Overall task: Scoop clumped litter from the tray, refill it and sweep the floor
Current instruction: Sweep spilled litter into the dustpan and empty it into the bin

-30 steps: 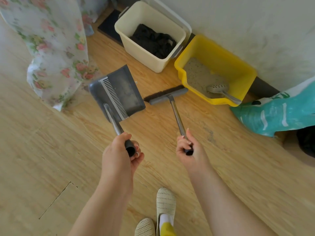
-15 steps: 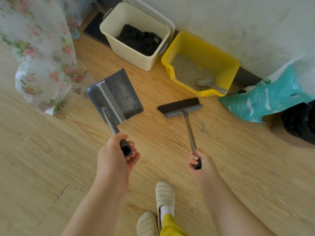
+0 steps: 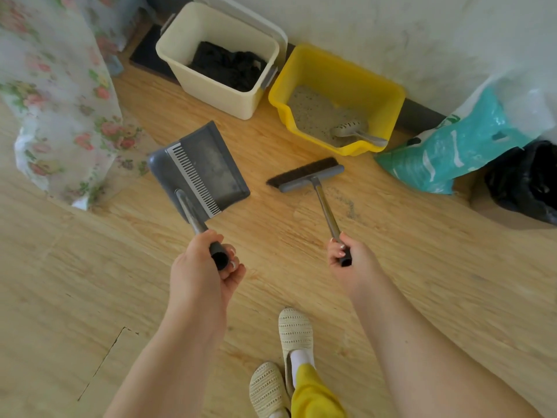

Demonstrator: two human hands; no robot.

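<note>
The left hand [image 3: 208, 267] grips the end of the dustpan [image 3: 200, 173] handle, the pan at 11 o'clock from it. The right hand [image 3: 351, 260] grips the end of the broom [image 3: 307, 175] handle, the bristle head on the floor [image 3: 407, 267] at 11 o'clock from that hand. At 12 o'clock from the broom head sits the yellow tray [image 3: 340, 76] with litter and a scoop [image 3: 351, 130]; a cream bin [image 3: 217, 95] is at its 9 o'clock and a teal bag [image 3: 452, 152] at its 4 o'clock.
</note>
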